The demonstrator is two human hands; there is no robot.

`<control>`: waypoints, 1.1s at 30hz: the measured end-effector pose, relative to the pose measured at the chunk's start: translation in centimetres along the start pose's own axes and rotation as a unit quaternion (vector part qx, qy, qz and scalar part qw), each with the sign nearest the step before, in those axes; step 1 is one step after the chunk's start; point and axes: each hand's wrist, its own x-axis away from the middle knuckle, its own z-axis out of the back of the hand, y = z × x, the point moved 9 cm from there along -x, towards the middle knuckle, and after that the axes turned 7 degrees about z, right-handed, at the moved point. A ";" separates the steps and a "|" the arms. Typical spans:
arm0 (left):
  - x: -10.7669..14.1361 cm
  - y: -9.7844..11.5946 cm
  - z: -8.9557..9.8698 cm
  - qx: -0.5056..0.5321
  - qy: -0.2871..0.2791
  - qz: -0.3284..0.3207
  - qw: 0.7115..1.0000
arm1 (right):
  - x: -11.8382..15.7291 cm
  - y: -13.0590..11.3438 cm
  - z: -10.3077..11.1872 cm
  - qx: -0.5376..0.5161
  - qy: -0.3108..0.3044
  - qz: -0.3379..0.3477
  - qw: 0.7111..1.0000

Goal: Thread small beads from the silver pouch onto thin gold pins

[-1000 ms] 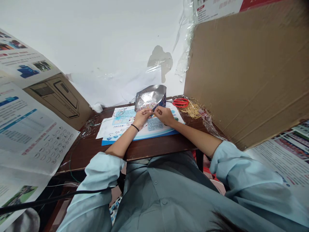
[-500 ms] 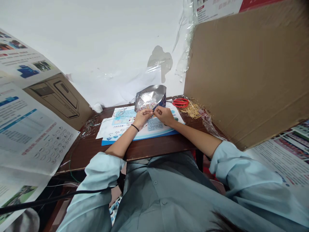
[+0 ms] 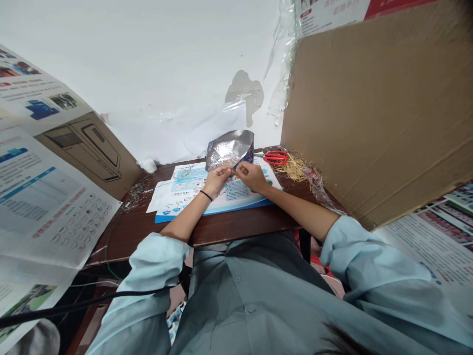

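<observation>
Virtually nothing has shifted over the last second: at left, the bare left hand (image 3: 217,181), with a thin black band at its wrist, stays over the white-and-blue printed paper sheets (image 3: 242,193), fingers narrow. Just beyond it, the open silver-lined foil pouch (image 3: 229,144) of small multicoloured beads (image 3: 229,161) stands unmoved on the surface (image 3: 236,228). The right hand (image 3: 252,177), fingers likewise narrow, still meets the left, suggesting steady fine work, though what they pinch is too small to tell.

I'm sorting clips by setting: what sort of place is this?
Probably a small craft nook: a desk between cardboard panels, with a foil pouch of tiny coloured bits and red scissors.
</observation>
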 end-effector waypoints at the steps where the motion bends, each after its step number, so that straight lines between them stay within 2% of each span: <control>1: 0.0 0.0 0.0 0.005 -0.003 0.000 1.000 | 0.0 0.0 -0.1 0.000 0.000 0.001 1.000; 11: 0.0 -0.1 -0.3 0.017 -0.026 -0.003 1.000 | 0.0 0.1 -0.3 0.009 -0.004 0.011 1.000; 33: 0.5 0.1 -0.6 0.027 -0.016 0.001 1.000 | 0.0 -0.2 -0.1 0.025 -0.013 0.003 1.000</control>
